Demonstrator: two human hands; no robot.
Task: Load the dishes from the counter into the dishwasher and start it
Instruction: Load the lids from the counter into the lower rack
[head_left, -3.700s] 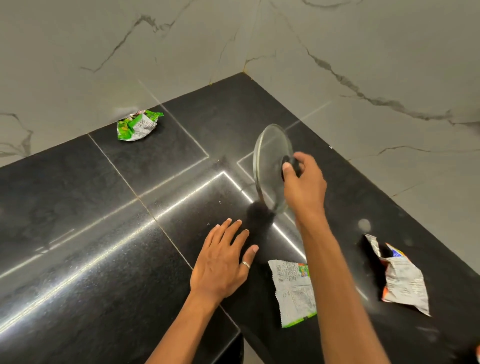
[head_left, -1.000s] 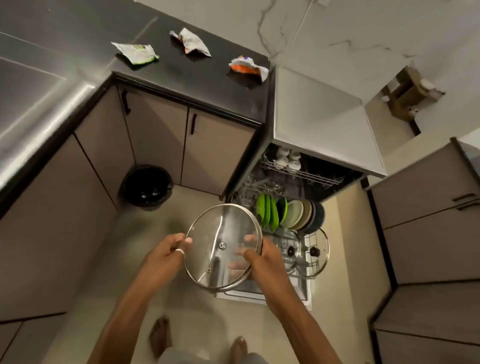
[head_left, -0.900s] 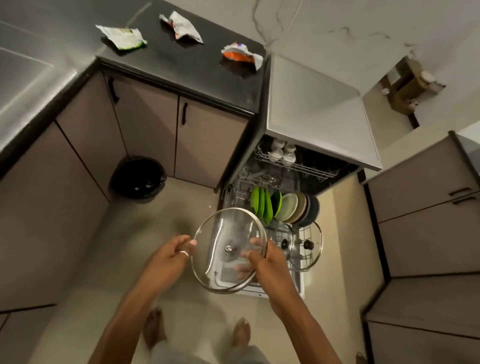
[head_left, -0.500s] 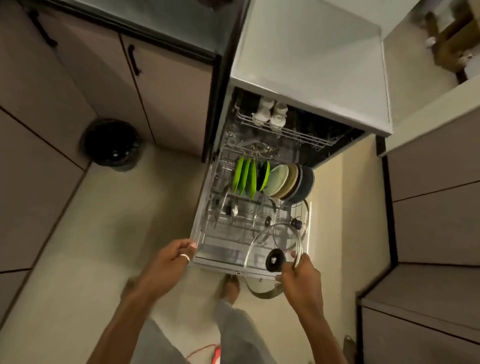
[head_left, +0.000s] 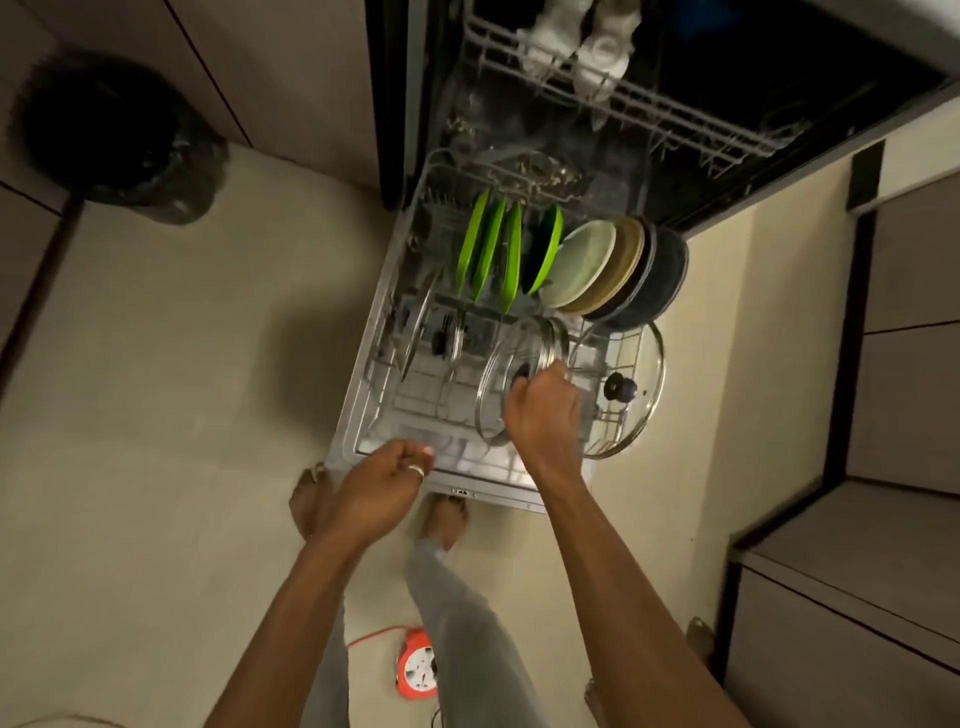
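Note:
The dishwasher's lower rack (head_left: 363, 415) is pulled out below me. My right hand (head_left: 543, 410) grips the knob of a glass lid (head_left: 493, 384), which stands nearly on edge inside the rack's front half. My left hand (head_left: 384, 483) hovers over the rack's front edge with fingers loosely curled and nothing in it. Green plates (head_left: 493, 249) and pale, tan and dark plates (head_left: 608, 270) stand upright further back. Another glass lid (head_left: 631, 395) with a black knob leans at the rack's right side. White cups (head_left: 597, 47) sit in the upper rack.
A black bin (head_left: 119, 140) stands on the floor at the upper left beside the cabinet doors (head_left: 291, 78). An orange cable reel (head_left: 415, 670) lies on the floor near my bare feet. Drawers (head_left: 909, 270) close in on the right.
I turned from the counter to the dishwasher and bent closer. The lid went from both hands to the right hand alone and dropped from above the rack's front edge down into the rack.

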